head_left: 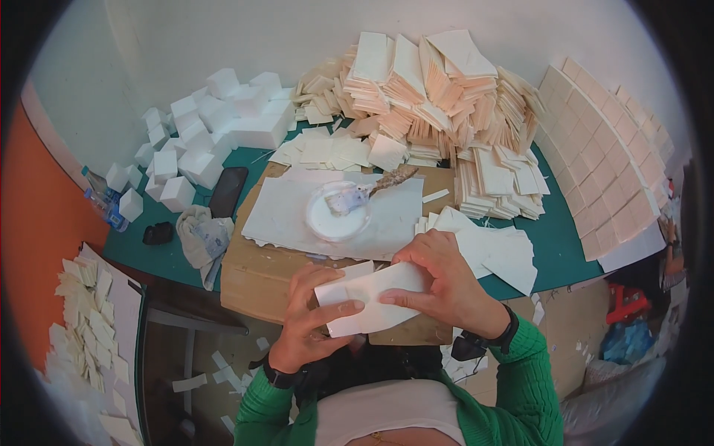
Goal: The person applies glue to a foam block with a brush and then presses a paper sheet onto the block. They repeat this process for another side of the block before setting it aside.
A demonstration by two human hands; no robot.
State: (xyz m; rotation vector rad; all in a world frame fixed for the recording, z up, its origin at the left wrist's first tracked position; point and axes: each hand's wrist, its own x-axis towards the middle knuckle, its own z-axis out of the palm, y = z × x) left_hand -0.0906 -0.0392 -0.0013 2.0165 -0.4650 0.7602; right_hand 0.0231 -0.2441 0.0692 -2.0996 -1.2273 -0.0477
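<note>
Both hands hold a white, folded sheet-like piece (372, 309) above the front edge of the cardboard. My left hand (312, 312) grips its left end, thumb across the near face. On the right end, my right hand (446, 284) presses with its thumb while the other fingers curl over the far side. Whether a block sits inside the folds cannot be made out. Just beyond my hands, a round dish (334, 229) of white paste stands on white sheets (273, 214). A flat brush (347, 202) lies across the dish, its bristles coated and its crusted handle pointing right.
White foam-like cubes (201, 134) are heaped at the back left, near a phone (228, 192), a cloth (201, 240) and plastic bottles (106, 206). Stacked cream sheets (421, 83) rise at the back. Loose sheets (491, 245) lie right; a wall of blocks (602, 161) stands beyond.
</note>
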